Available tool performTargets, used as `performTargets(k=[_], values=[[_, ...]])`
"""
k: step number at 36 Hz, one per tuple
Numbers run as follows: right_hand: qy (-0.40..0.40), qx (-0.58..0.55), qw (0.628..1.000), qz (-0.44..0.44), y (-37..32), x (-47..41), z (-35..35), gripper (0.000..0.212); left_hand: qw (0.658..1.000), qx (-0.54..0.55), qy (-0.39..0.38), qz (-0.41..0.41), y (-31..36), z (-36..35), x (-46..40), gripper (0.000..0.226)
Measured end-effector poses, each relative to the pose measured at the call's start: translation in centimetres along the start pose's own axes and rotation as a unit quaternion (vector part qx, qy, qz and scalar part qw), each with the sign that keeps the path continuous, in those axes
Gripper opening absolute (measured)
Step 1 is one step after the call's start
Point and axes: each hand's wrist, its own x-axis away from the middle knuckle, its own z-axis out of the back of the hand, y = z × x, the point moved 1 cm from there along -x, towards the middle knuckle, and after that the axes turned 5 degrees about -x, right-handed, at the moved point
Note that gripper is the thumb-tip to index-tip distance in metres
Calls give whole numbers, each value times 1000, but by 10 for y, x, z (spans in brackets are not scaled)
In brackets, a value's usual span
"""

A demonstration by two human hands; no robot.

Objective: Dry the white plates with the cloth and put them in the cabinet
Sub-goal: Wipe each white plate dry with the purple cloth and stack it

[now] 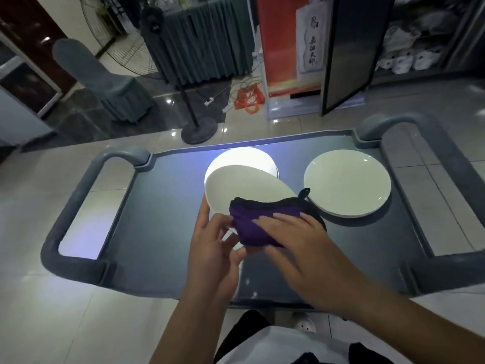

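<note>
We work over a grey cart (162,232) on a tiled floor (52,324). Our left hand (212,256) grips a tilted white plate (244,190); our right hand (296,237) presses a purple cloth (249,227) flat against it. Another plate (346,187) lies beside it.

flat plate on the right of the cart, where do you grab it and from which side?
Probably its near rim, from the person's side. The plate lies flat and alone on the cart, its edge raised a little, so fingers can slip under and a thumb clamp on top. The right hand presses the cloth, so it must free up first.
</note>
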Motion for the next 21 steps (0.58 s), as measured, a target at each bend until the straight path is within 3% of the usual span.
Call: performTargets(k=[4, 8, 14, 18, 21], values=[[48, 62, 997, -4, 0, 9, 1, 62, 1000, 2, -16, 13, -1, -5, 0, 58], [127, 88, 988, 12, 2, 2, 6, 54, 999, -6, -36, 12, 5, -14, -3, 57], [56, 98, 993, 15, -6, -19, 21, 53, 999, -35, -30, -14, 12, -9, -20, 46], [100, -21, 994, -43, -15, -30, 30, 42, 993, -89, -64, -52, 26, -3, -38, 37], [142, -197, 961, -132, -17, -42, 47, 21, 981, -143, -115, -62, 39, 6, -59, 36]])
